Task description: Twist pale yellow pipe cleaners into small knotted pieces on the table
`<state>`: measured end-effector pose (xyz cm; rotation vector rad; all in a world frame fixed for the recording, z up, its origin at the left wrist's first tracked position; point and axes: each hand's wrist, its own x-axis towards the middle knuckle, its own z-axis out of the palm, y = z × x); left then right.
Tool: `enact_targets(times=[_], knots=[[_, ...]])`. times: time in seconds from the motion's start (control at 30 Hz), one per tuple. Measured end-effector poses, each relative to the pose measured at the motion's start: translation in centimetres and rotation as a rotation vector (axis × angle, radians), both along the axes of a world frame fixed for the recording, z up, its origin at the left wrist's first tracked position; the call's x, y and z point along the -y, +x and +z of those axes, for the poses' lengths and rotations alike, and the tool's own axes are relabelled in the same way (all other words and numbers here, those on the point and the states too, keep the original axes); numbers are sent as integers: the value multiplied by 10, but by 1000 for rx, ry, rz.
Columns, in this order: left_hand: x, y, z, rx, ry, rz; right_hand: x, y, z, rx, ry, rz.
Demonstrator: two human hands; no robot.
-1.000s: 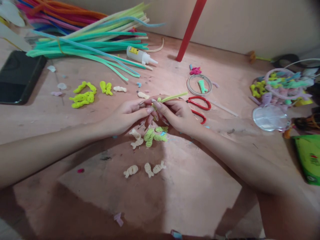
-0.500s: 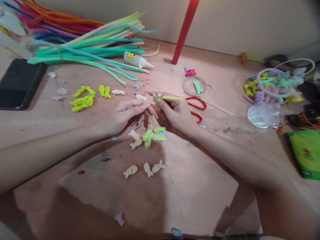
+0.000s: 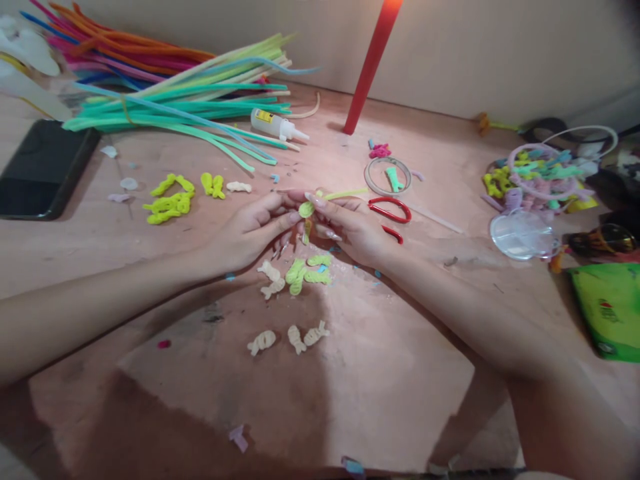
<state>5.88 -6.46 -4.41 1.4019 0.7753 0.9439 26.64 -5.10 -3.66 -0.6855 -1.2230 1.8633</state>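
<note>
My left hand (image 3: 255, 227) and my right hand (image 3: 353, 227) meet over the middle of the table, fingertips pinched together on a light green pipe cleaner (image 3: 313, 205). Its near end is wound into a small coil between my thumbs, and its free end sticks out to the right over my right hand. Just below my hands lie finished twisted pieces: light green ones (image 3: 303, 270) and cream ones (image 3: 270, 280). More cream twists (image 3: 290, 337) lie nearer to me.
A bundle of long pipe cleaners (image 3: 175, 87) lies at the back left, with a glue bottle (image 3: 275, 125) beside it. Yellow twists (image 3: 167, 200), a black phone (image 3: 43, 170), red scissors (image 3: 393, 213), a tape ring (image 3: 387, 175), a red pole (image 3: 370, 63), a clear container (image 3: 523, 233) and a green packet (image 3: 610, 310) surround my hands.
The green pipe cleaner, straight in my right hand a moment ago, now has a coil wound at its near end, and my left fingers have closed onto it.
</note>
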Motion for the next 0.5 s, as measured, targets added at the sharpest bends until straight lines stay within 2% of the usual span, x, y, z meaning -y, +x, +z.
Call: enact_targets(times=[0.23,0.5], knots=[[-2,2,11,-105,64,122,-3,-3,-7,2,58,-30],[-1,4,11,-92,18,93,-5,-3,-11,11,76,-62]])
